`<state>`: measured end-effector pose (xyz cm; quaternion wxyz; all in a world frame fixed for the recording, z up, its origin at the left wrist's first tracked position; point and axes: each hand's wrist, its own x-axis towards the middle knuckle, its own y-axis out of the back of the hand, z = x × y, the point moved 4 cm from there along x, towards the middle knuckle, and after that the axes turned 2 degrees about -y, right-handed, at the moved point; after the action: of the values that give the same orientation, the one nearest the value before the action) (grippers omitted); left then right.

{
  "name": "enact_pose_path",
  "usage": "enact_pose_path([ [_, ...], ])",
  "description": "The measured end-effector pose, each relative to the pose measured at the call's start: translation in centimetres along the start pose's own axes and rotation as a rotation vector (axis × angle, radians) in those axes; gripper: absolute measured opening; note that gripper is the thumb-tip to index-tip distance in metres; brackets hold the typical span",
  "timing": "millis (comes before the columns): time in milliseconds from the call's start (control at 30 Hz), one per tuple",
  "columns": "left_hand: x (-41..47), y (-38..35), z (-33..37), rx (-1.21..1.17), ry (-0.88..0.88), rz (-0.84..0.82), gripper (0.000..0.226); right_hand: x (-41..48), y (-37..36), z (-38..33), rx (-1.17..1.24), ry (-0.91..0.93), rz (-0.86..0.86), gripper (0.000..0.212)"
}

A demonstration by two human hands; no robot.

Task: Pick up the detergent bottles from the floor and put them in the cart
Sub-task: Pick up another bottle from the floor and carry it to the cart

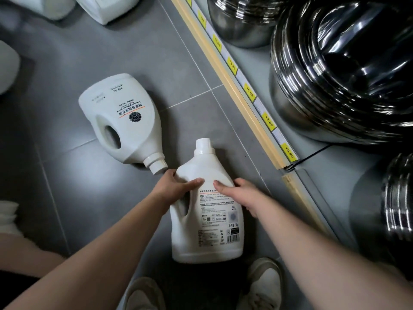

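A white detergent bottle (210,229) lies on the grey floor in front of my feet, back label up, cap pointing away from me. My left hand (178,186) grips its upper left shoulder by the handle, thumb across the front. My right hand (241,193) grips the upper right side, thumb on the label. A second white detergent bottle (121,119) lies to the upper left, front label up, its cap pointing toward my left hand. No cart is in view.
A low shelf edge with yellow price tags (250,92) runs diagonally on the right, with stacked steel basins (344,70) on it. More white bottles (105,7) lie at the top left, another white object (7,66) at the left edge. My shoes (263,285) are below.
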<state>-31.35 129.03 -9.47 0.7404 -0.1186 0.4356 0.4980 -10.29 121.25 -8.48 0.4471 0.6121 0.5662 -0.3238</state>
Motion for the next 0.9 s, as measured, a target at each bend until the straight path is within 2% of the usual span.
enact_pose_path([
  [67,-0.1,0.4,1.8,-0.02,-0.074,0.021,0.098,-0.5,1.1,-1.1,0.004,0.059,0.034,0.112],
  [200,-1.1,1.4,7.3,-0.069,-0.276,0.087,0.083,-1.6,3.5,-4.9,0.031,0.221,0.14,0.103],
  [367,-2.5,3.7,11.9,-0.064,-0.543,0.172,0.086,-2.4,5.7,-9.2,0.016,0.449,0.244,0.093],
  [467,-2.8,4.7,12.1,-0.002,-0.663,0.162,0.092,-2.8,6.1,-9.9,-0.072,0.549,0.228,0.087],
  [667,-2.8,5.7,10.6,0.184,-0.752,0.12,0.104,-2.7,5.5,-9.3,-0.347,0.681,0.301,0.108],
  [900,-2.2,5.5,11.1,0.317,-0.736,0.09,0.105,-2.2,3.9,-9.4,-0.275,0.738,0.249,0.109],
])
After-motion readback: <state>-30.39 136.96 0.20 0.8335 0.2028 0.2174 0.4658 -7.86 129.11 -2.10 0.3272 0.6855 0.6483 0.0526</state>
